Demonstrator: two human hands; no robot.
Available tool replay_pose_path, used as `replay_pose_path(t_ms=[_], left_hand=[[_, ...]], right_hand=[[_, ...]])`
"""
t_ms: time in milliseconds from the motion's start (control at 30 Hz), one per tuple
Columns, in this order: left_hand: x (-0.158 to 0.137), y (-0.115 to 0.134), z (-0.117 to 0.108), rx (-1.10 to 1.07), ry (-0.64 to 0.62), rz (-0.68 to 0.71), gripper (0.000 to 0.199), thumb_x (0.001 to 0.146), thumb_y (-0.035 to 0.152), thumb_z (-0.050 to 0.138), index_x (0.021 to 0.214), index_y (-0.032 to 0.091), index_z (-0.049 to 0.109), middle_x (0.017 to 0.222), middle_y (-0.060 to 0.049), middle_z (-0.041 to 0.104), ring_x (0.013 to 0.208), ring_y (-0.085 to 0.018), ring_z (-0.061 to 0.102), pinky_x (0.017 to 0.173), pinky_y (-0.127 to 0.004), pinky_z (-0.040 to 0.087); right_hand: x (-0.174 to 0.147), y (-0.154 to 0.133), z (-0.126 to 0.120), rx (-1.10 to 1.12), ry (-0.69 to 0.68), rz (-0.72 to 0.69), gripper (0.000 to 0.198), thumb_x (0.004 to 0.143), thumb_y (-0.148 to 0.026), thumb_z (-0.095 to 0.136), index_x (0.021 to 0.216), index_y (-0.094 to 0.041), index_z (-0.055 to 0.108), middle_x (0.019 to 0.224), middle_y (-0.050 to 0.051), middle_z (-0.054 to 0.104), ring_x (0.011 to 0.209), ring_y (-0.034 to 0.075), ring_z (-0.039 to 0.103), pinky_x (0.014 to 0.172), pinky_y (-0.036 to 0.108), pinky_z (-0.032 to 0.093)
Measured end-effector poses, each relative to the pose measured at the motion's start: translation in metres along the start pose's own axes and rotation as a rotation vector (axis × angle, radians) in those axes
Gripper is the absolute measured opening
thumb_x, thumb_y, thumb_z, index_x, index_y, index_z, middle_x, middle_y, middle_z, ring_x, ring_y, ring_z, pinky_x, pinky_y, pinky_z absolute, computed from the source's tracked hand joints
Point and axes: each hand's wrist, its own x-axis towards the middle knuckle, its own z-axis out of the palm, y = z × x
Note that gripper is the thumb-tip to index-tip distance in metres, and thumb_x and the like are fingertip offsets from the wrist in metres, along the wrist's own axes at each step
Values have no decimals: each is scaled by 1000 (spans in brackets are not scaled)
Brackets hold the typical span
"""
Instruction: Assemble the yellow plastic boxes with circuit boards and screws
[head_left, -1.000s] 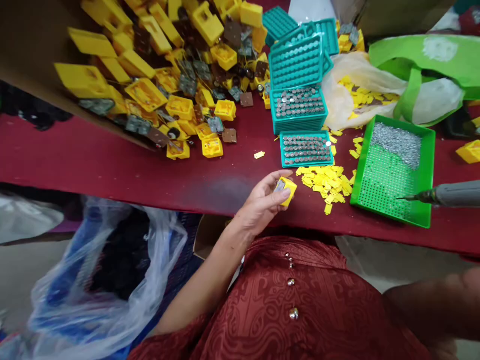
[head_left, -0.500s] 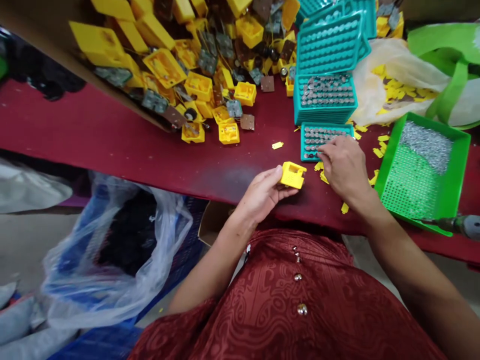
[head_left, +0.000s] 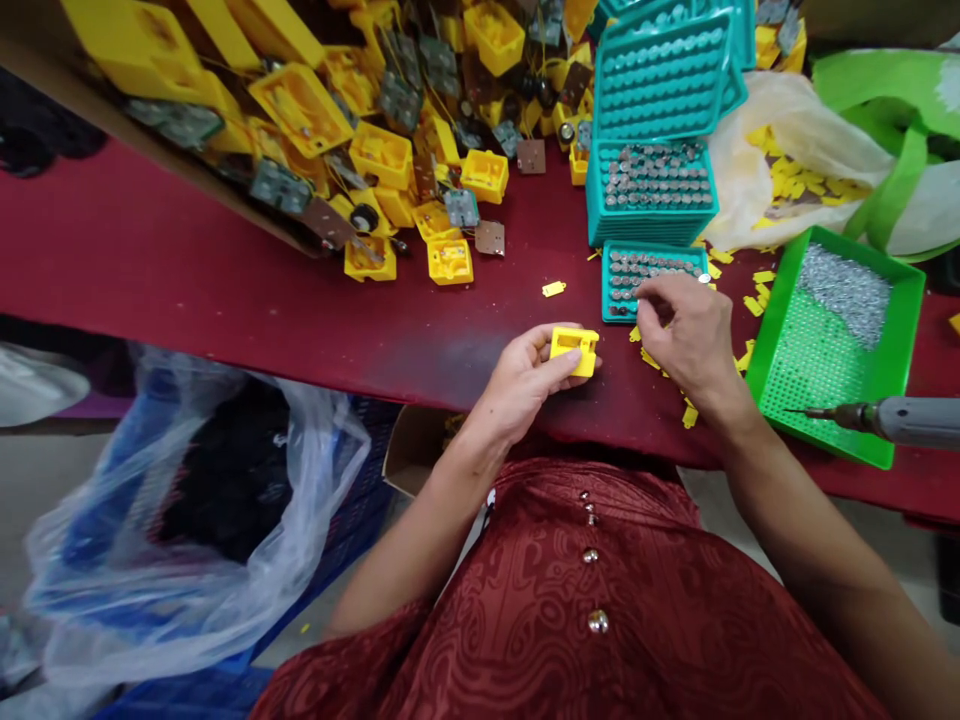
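My left hand [head_left: 529,378] is closed around a small yellow plastic housing [head_left: 573,352], with the thumb lying over its front and the hollow side partly visible. My right hand [head_left: 694,330] hangs over the near edge of a teal tray [head_left: 609,262] of small round metal button cells [head_left: 645,268]. Its fingers are curled to the thumb; whatever sits between them is hidden. A single shiny disc [head_left: 703,278] shows just beyond the knuckles. Small flat yellow plastic pieces [head_left: 688,412] lie beside and below this hand.
Several yellow housings with wires and boards [head_left: 450,262] heap up at the left. Stacked teal trays [head_left: 651,225] stand behind. At right are a green basket [head_left: 814,430] of metal screws, a power screwdriver [head_left: 915,420] and a bag of yellow pieces [head_left: 739,150].
My left hand has drawn slightly left and turned the yellow housing, its thumb now across the front. My right hand stays at the tray, fingers more curled. The screwdriver shows further into view.
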Motion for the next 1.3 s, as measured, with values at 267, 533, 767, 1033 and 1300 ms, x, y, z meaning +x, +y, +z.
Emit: replay_pose_path(t_ms=[267, 533, 767, 1033, 1300], left_hand=[[-3, -1, 4, -49, 83, -22, 42, 77, 15, 89, 115, 14, 71, 99, -4, 81, 81, -14, 79, 70, -22, 63], [-10, 5, 8, -114, 4, -121, 27, 82, 11, 85, 108, 13, 76, 102, -8, 83, 85, -16, 82, 73, -22, 64], [-13, 1, 5, -160, -74, -131, 37, 78, 16, 88, 112, 16, 76, 118, -9, 83, 99, -20, 82, 81, -27, 64], [-2, -19, 9, 248, 112, 175, 42, 82, 17, 83, 122, 16, 68, 117, -8, 81, 103, -16, 75, 92, -28, 58], [-8, -26, 13, 516, 125, 241, 41, 91, 18, 71, 132, 17, 67, 127, -13, 79, 110, -20, 74, 95, -31, 57]], right_hand=[[-6, 3, 13, -96, -35, -74, 20, 98, -22, 55, 96, -19, 75, 100, 13, 70, 98, 26, 65, 89, 42, 53], [0, 11, 15, -160, -109, -44, 25, 99, -32, 54, 94, -18, 73, 99, 15, 68, 92, 27, 61, 81, 42, 49], [0, 4, 7, -54, -51, -35, 23, 98, -29, 53, 90, -19, 72, 100, 15, 71, 94, 26, 64, 89, 44, 53], [-27, -52, -25, 474, -102, 73, 15, 92, -32, 67, 87, -21, 76, 85, 5, 73, 76, 17, 64, 72, 32, 53], [-36, -57, -4, 289, -33, 64, 15, 89, -22, 66, 86, -18, 80, 87, 8, 75, 83, 19, 67, 82, 34, 52]])
